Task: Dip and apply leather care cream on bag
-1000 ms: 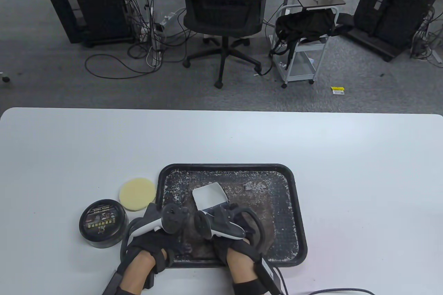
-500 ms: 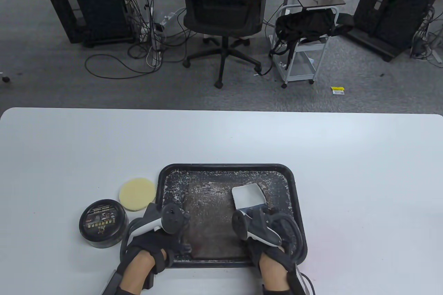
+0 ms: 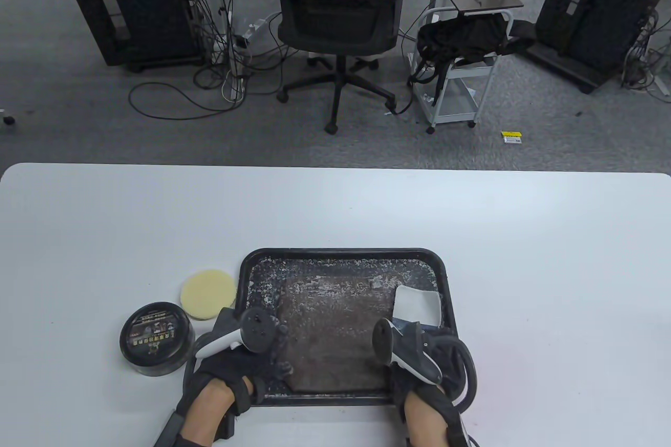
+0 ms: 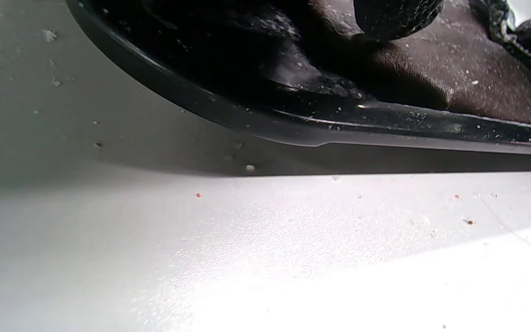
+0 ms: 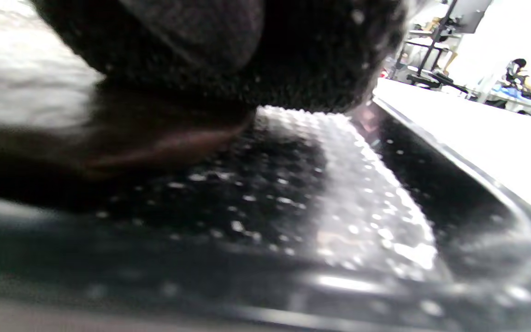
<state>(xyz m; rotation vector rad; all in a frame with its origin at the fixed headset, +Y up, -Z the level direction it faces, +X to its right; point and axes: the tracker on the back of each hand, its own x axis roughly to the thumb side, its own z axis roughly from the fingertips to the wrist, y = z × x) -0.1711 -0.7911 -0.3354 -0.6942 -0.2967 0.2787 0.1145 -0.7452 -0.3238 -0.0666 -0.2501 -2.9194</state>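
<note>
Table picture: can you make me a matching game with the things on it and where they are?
Things:
1. round yellow sponge
2. black tin
3. white cloth
4. brown leather bag

Places:
A. at the tray's right side, by the right hand
B. flat in the middle of the tray
C. on the table, touching the tray's left edge
D. leftmost on the table

Pairs: 1-C, 2-D, 3-A, 4-B

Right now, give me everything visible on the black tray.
The black tray is a rounded rectangle with a raised rim, plastic by the look, flat on the white table. Its textured floor is speckled with pale residue. A brown leather piece lies inside. The left hand rests at its near-left edge; the right hand holds a white cloth at its right side.
</note>
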